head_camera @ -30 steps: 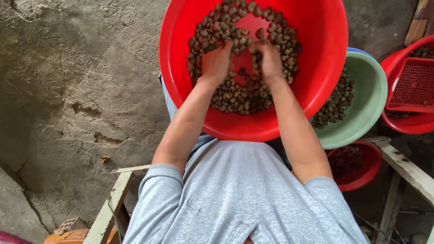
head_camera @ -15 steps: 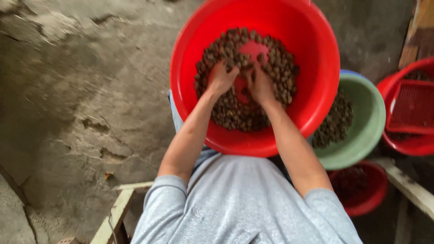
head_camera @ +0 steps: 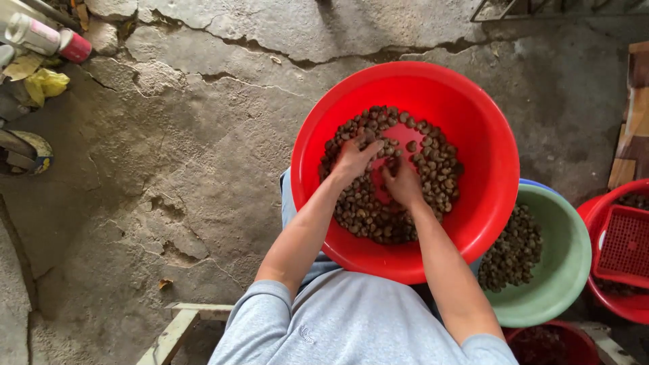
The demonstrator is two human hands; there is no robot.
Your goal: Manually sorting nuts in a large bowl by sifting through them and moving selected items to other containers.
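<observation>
A big red plastic basin point(head_camera: 487, 155) rests on my lap, holding several small brown nuts point(head_camera: 433, 169). My left hand point(head_camera: 353, 159) lies palm down on the nuts at the left of the pile, fingers spread. My right hand point(head_camera: 402, 184) sits just beside it near the basin's middle, fingers curled into the nuts. Whether either hand grips any nuts is hidden. A bare red patch of the basin's bottom shows just beyond my fingers.
A green basin point(head_camera: 568, 270) with more brown nuts stands at the right, a blue rim behind it. Further right a red basin point(head_camera: 602, 297) holds a red mesh tray point(head_camera: 625, 247). Cracked concrete floor point(head_camera: 169, 169) lies left; a wooden frame point(head_camera: 172, 331) is below.
The view has tilted so the basin sits lower and to the right in the picture. Both hands have stayed in the nuts, close together, shifting slightly among them.
</observation>
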